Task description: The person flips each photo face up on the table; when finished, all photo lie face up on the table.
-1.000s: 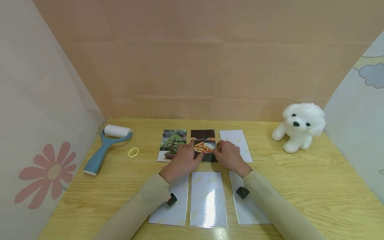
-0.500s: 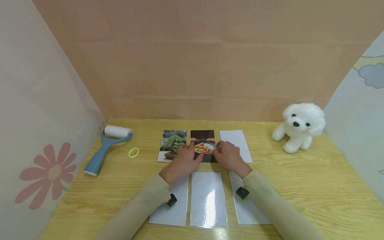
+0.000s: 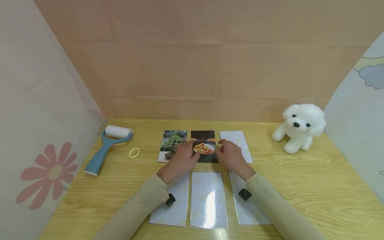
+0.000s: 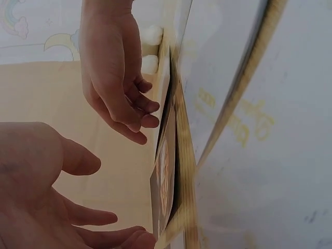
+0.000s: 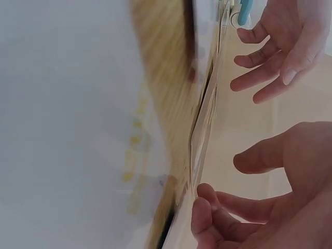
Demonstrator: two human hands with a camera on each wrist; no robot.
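In the head view, a photo card of a food dish in a black bowl (image 3: 204, 146) lies flat in the middle of the back row. My left hand (image 3: 181, 158) is at its left side, overlapping the bonsai photo card (image 3: 171, 142). My right hand (image 3: 232, 156) is at its right side, in front of a white-backed card (image 3: 241, 141). Both wrist views show the fingers loosely bent and thumbs apart, with nothing held by the left hand (image 4: 57, 192) or the right hand (image 5: 270, 192). The right fingertips sit close to a card edge.
Three white-backed cards form the front row: left (image 3: 172, 213), middle (image 3: 207, 203) and right (image 3: 252, 213), the outer two partly under the sleeves. A blue-handled lint roller (image 3: 103, 150) and yellow ring (image 3: 134, 153) lie left. A white plush dog (image 3: 300, 128) sits back right.
Both hands have drawn slightly apart, the left hand shifting left and the right hand shifting right, off the food card's edges. The cards stay in place.
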